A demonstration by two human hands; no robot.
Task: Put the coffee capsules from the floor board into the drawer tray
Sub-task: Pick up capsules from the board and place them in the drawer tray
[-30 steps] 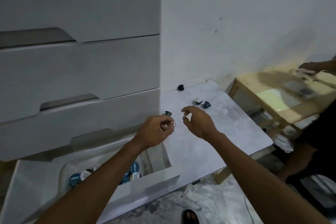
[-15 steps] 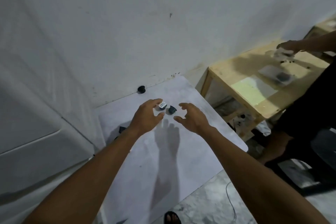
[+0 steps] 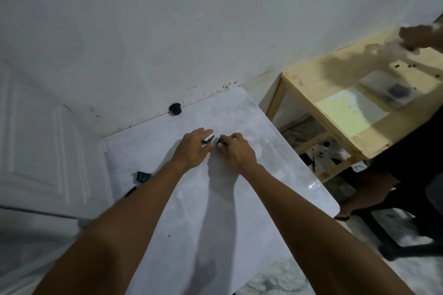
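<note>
On the pale marbled floor board (image 3: 227,211), my left hand (image 3: 193,149) has its fingers closed on a dark capsule with a white lid (image 3: 208,138). Beside it, my right hand (image 3: 236,151) pinches a dark capsule (image 3: 220,142). Both capsules sit low at the board's surface, mostly hidden by my fingers. Another dark capsule (image 3: 143,176) lies on the board's left side beside my left forearm. A further one (image 3: 175,109) rests at the board's back edge against the wall. The drawer tray is out of view.
A white cabinet front (image 3: 43,141) stands left of the board. To the right is a low wooden table (image 3: 335,84) with papers on it, where another person's hand (image 3: 417,37) works. That person's legs (image 3: 383,187) are beside the board's right edge.
My view has swung right, away from the drawer to the board. Both hands went forward to the pair of capsules and closed on them; half a second ago their fingers were apart.
</note>
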